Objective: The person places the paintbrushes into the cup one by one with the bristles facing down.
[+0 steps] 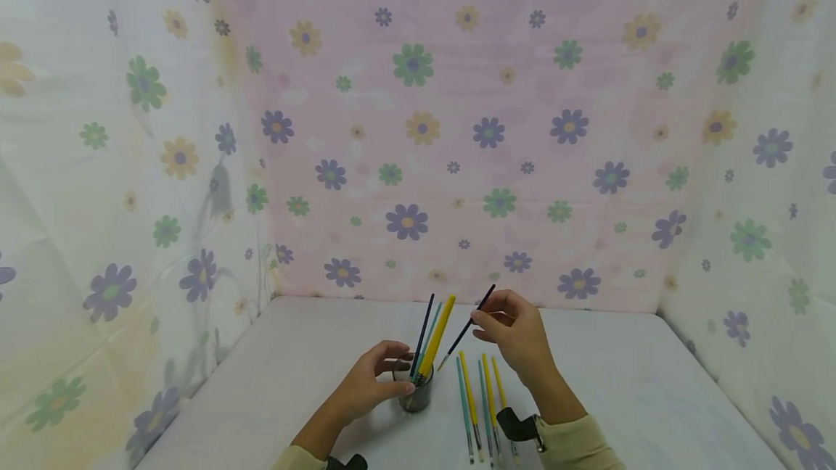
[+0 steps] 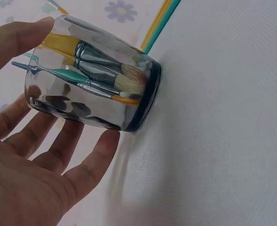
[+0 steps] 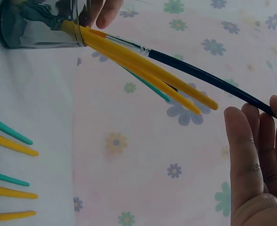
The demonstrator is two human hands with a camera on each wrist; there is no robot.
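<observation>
A clear glass (image 1: pixel 415 401) stands on the table with several paintbrushes in it, bristles down. Among them are thick yellow brushes (image 1: pixel 439 328), a teal one (image 2: pixel 65 74) and a dark one (image 1: pixel 421 336). My left hand (image 1: pixel 366 386) holds the glass, thumb on one side and fingers on the other. Between thumb and fingertips, my right hand (image 1: pixel 519 336) pinches a dark blue paintbrush (image 3: pixel 199 74) near the end of its handle. It slants downward, its orange bristles close to the rim of the glass. Whether they touch the rim I cannot tell.
Right of the glass, several teal brushes (image 1: pixel 464 405) and yellow brushes (image 1: pixel 470 397) lie side by side on the white table (image 1: pixel 627 383), below my right hand. Flowered cloth (image 1: pixel 457 187) hangs behind the table and along both sides.
</observation>
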